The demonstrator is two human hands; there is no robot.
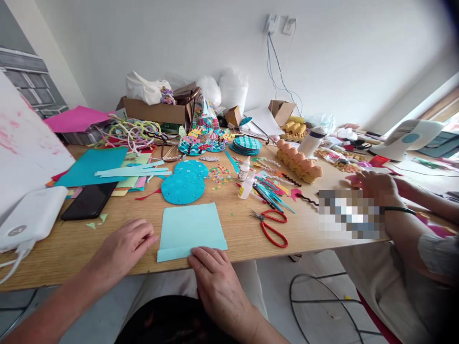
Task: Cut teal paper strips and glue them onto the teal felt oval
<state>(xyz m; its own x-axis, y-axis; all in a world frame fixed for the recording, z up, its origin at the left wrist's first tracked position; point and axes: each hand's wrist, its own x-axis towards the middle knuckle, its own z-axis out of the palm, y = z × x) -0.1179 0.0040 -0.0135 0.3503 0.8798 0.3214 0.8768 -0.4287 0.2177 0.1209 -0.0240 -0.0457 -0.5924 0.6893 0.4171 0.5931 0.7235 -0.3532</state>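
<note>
A light blue sheet of paper (191, 222) lies flat at the table's front edge, with a narrow strip folded up along its near side. My right hand (217, 274) rests on that folded strip, right of its middle, fingers laid down on the paper. My left hand (129, 241) sits just left of the sheet with its fingers curled in and nothing visible in them; the thumb tip comes close to the paper's left edge. To the right of the sheet lie red-handled scissors (274, 227), blades slightly apart. Beyond the sheet are blue paper discs (182, 187).
Two glue bottles (245, 188) stand past the scissors. A black phone (89, 200) and a white power bank (30, 215) lie at left, near pale blue paper strips (131, 171). A co-worker's hands (380, 186) work at right, by an egg-carton strip (297, 162).
</note>
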